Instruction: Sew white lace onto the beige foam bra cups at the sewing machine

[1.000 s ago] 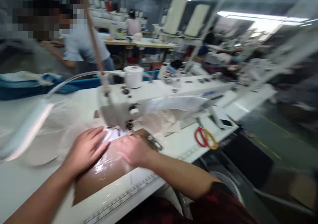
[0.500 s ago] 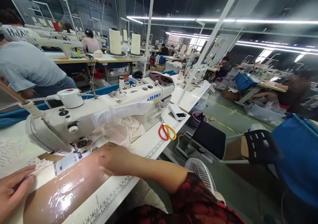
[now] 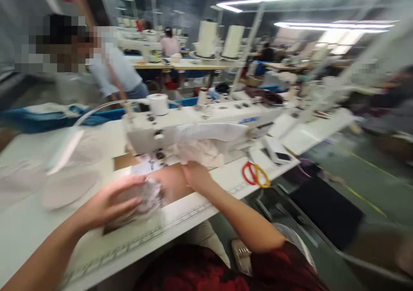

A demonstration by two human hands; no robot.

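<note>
Everything is smeared by motion. My left hand [image 3: 119, 194] has its thumb and fingers bent around a bunch of white lace fabric [image 3: 151, 194] at the front of the sewing machine's needle area. My right hand [image 3: 198, 177] lies to the right, fingers curled, over the brown-pink glossy sheet [image 3: 172, 181] on the bed; whatever its fingers grip is hidden. Behind that hand, a cream lace cloth [image 3: 203, 153] is heaped under the arm of the white sewing machine [image 3: 193, 121]. Pale fabric pieces [image 3: 72, 185] lie at the left of the table.
Scissors with red and yellow handles [image 3: 256, 174] rest on the right of the table, near a white box with a phone [image 3: 277, 151]. A ruler strip [image 3: 180, 220] runs along the front edge. Beyond the machine a co-worker in light blue [image 3: 119, 71] bends over. A black stool [image 3: 327, 209] stands right.
The view has swung left, so the machine and scissors sit further right. My left hand has come nearer my right hand, with lace bunched in its fingers.
</note>
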